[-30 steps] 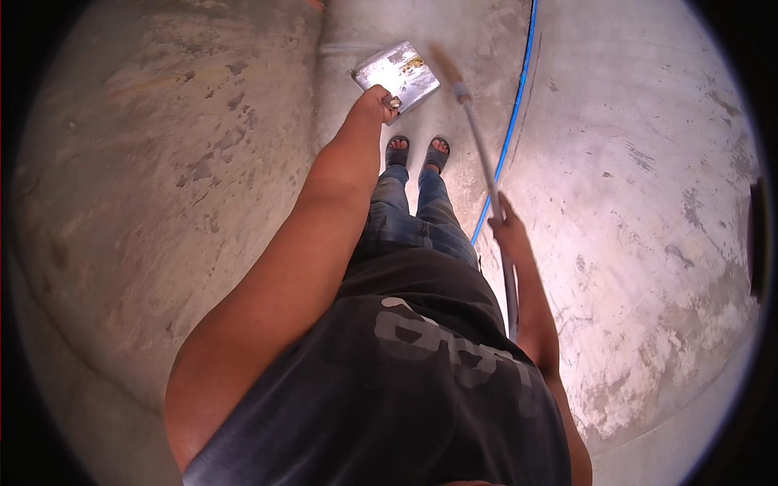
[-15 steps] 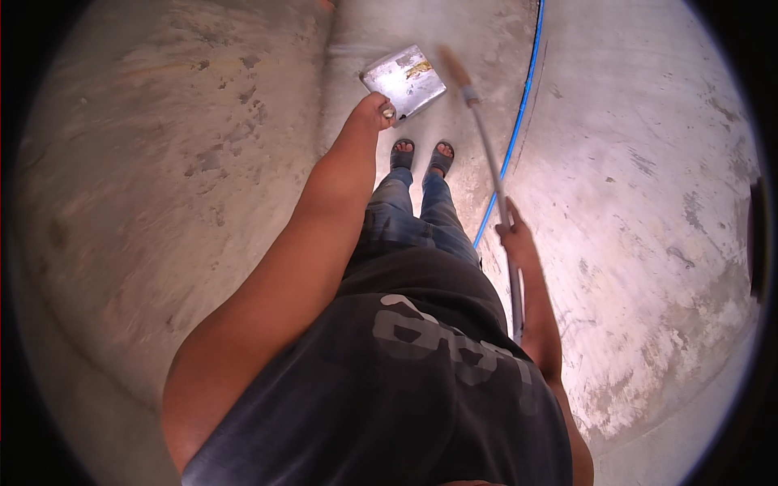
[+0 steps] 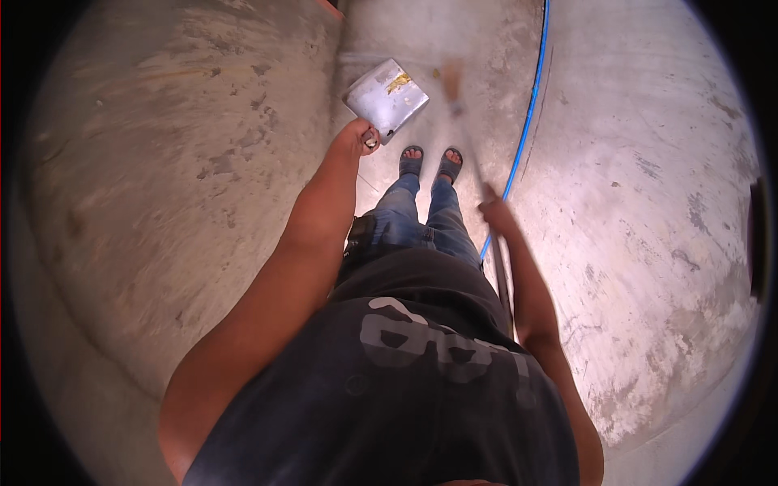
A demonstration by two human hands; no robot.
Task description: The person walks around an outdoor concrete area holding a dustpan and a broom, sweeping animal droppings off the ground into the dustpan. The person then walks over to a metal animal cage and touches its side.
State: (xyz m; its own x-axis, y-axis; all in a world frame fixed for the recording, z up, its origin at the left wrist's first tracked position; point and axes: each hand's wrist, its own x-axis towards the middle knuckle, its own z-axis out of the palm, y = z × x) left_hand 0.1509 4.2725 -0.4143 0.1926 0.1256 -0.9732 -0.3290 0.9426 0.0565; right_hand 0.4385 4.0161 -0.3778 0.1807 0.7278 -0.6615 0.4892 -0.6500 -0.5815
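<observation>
My left hand (image 3: pixel 364 138) is closed around the handle end of a square silver metal dustpan (image 3: pixel 381 101). A patch of yellowish-brown stuff (image 3: pixel 398 82) lies on the pan. My right hand (image 3: pixel 496 214) grips the grey stick of a long broom (image 3: pixel 452 81), whose brown bristle head is blurred by motion. The bristles are over the floor to the right of the pan, apart from it. A small yellowish bit (image 3: pixel 436 73) shows between the pan and the bristles. The lower stick runs down along my right forearm.
A blue hose or cable (image 3: pixel 531 113) runs along the concrete floor (image 3: pixel 632 219) to the right of the broom. My sandalled feet (image 3: pixel 412 160) stand just nearer than the pan. Something dark (image 3: pixel 758 239) is at the far right edge.
The dustpan and my left hand have shifted left and nearer to me. My right hand has moved a little left, and the broom head has come nearer.
</observation>
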